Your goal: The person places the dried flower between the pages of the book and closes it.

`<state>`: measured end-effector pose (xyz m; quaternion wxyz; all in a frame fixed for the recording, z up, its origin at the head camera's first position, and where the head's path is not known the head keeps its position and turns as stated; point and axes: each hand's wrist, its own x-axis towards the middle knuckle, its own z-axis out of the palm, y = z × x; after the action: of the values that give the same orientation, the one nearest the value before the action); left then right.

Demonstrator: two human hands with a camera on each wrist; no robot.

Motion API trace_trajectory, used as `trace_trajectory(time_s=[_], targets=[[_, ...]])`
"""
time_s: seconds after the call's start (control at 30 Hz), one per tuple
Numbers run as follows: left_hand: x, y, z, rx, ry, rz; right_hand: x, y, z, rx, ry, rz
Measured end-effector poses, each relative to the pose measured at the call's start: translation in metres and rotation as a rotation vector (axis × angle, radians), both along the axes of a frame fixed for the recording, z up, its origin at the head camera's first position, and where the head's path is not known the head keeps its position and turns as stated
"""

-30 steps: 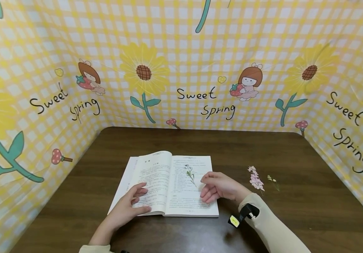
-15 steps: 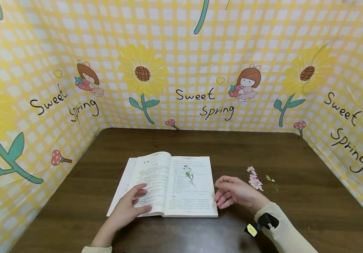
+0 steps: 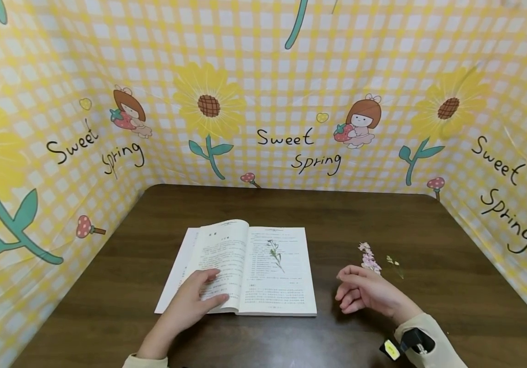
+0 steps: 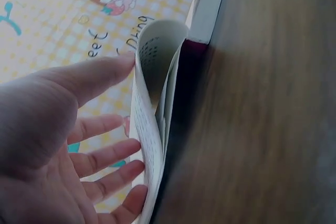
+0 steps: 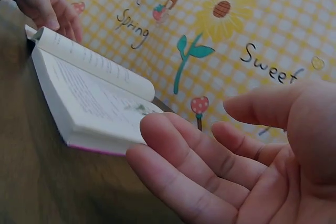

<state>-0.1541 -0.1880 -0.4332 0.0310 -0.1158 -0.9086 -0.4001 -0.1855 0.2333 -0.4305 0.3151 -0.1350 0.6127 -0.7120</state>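
Note:
An open book [image 3: 279, 296] lies on the table, its left pages bulging upward near the spine. On its right page rests a thin pressed flower sprig [image 3: 274, 255] with green leaves. My left hand [image 3: 186, 302] rests on the left page, fingers spread; in the left wrist view its fingertips touch the curved page [image 4: 147, 145]. To the right of the book, my right hand [image 3: 374, 292] hovers with loosely bent fingers and nothing in them. Just beyond it lies a pink flower spray [image 3: 367, 254], its lower end partly hidden by the hand.
A small pale-yellow flower sprig [image 3: 394, 263] lies to the right of the pink spray. The dark wooden table [image 3: 226, 204] is bounded at the back and sides by a yellow checked cloth [image 3: 272, 102]. A wrist device [image 3: 415, 341] sits on my right wrist.
My right hand has moved right, from over the book's right page to the table beside it. My left hand has shifted slightly right on the left page. The sprig has stayed on the page.

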Motion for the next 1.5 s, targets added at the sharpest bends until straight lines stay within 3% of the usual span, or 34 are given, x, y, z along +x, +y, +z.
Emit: trace_trajectory(time_s=[0.27,0.47,0.6,0.87,0.97,1.17,1.5], targets=[[0.004,0.016,0.009,-0.179,0.071,0.023,0.008,0.022,-0.011,-0.064,0.005,0.001],[0.005,0.026,0.010,-0.279,0.200,0.021,0.010,0.037,-0.015,-0.082,0.008,-0.005],[0.003,0.031,0.009,-0.284,0.271,-0.035,0.012,0.045,-0.015,-0.051,0.017,-0.037],[0.003,0.047,0.014,-0.367,0.354,-0.234,0.015,0.064,-0.014,0.026,0.059,-0.141],[0.005,0.052,0.015,-0.432,0.327,-0.274,0.016,0.069,-0.013,0.066,0.073,-0.187],[0.008,0.059,0.012,-0.494,0.152,-0.315,0.014,0.075,-0.012,0.116,0.079,-0.235],[0.007,0.073,0.018,-0.584,0.145,-0.287,0.014,0.078,-0.012,0.212,0.096,-0.287]])
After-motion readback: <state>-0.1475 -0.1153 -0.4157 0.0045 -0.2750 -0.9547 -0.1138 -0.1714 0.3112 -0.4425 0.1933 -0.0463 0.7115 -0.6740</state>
